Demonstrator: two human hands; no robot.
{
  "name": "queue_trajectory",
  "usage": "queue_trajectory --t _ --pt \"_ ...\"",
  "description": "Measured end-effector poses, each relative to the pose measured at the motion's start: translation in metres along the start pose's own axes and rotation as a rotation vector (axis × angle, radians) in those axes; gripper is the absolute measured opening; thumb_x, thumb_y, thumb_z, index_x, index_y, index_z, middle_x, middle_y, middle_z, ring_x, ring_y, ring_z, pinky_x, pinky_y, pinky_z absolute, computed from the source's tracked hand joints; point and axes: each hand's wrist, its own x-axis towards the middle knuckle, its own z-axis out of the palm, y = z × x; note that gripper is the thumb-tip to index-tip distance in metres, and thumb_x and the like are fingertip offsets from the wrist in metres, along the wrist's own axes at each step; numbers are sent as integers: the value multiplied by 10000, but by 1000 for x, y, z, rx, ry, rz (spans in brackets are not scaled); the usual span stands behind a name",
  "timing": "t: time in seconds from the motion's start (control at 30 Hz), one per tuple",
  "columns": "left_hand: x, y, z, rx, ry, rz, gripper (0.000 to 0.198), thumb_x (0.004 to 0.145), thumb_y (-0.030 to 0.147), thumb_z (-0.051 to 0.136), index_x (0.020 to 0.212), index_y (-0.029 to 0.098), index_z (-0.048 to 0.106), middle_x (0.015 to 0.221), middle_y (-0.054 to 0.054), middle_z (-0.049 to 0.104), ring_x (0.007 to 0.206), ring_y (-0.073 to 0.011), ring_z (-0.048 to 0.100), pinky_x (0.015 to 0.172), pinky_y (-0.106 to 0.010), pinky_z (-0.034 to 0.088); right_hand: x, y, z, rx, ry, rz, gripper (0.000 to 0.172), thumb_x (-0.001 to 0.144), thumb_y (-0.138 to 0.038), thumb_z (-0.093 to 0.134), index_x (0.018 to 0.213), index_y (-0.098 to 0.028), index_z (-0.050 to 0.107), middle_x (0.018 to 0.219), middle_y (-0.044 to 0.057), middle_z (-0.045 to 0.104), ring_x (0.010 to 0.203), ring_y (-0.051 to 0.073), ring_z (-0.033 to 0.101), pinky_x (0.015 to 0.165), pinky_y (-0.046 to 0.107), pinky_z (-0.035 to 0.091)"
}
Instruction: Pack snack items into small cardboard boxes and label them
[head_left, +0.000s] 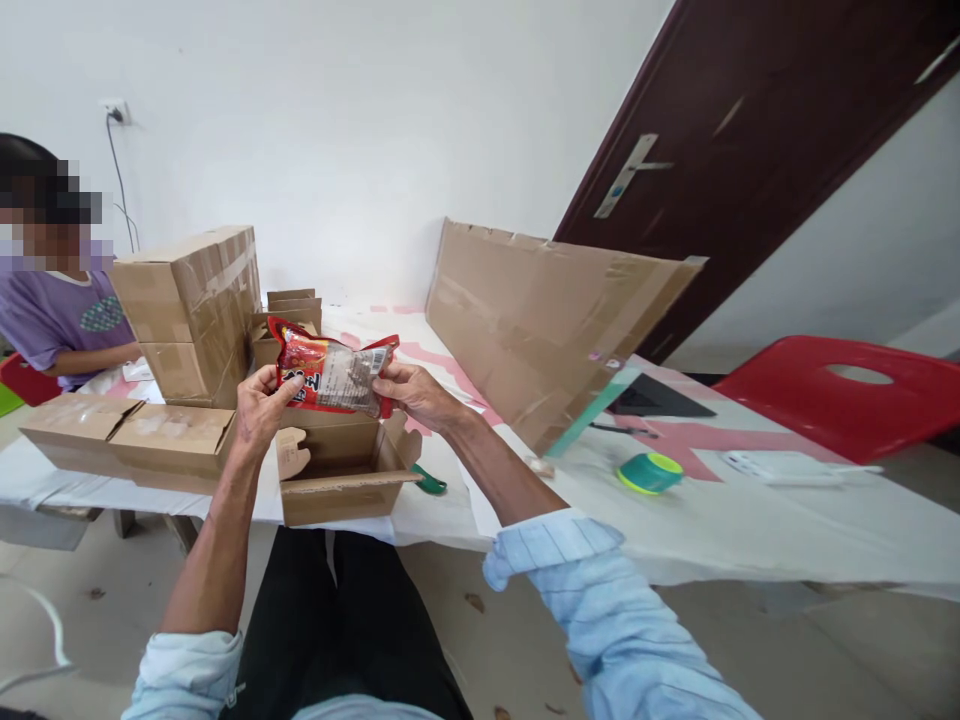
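Observation:
A red food packet [337, 372] with a clear panel and printed label is stretched between my two hands, raised above the table. My left hand [262, 402] pinches its left end, thumb on the front. At the other end, my right hand [420, 392] grips the packet's right edge. Just below sits an open cardboard box [337, 505], its flaps spread; the part of its inside that shows is dark and bare. Beside that box's right side lies a green tool [430, 482], partly hidden.
Taped cardboard boxes [187, 300] are stacked at left, with two closed boxes [124, 440] before them. A large cardboard sheet [540, 310] leans behind. A tape roll [649, 473], a white power strip [795, 468] and a red chair [847, 395] are at right. Another person [64, 290] sits far left.

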Motion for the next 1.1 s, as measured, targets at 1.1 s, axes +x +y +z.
queue_trajectory --t 1.1 --pt "-18 -31 -32 265 -85 58 624 787 574 866 1283 211 755 1301 -130 763 1198 -311 721 1010 -451 586 5 4 -33 -244 191 -108 404 687 -525 938 874 -184 828 802 47 795 720 209 731 691 365 632"
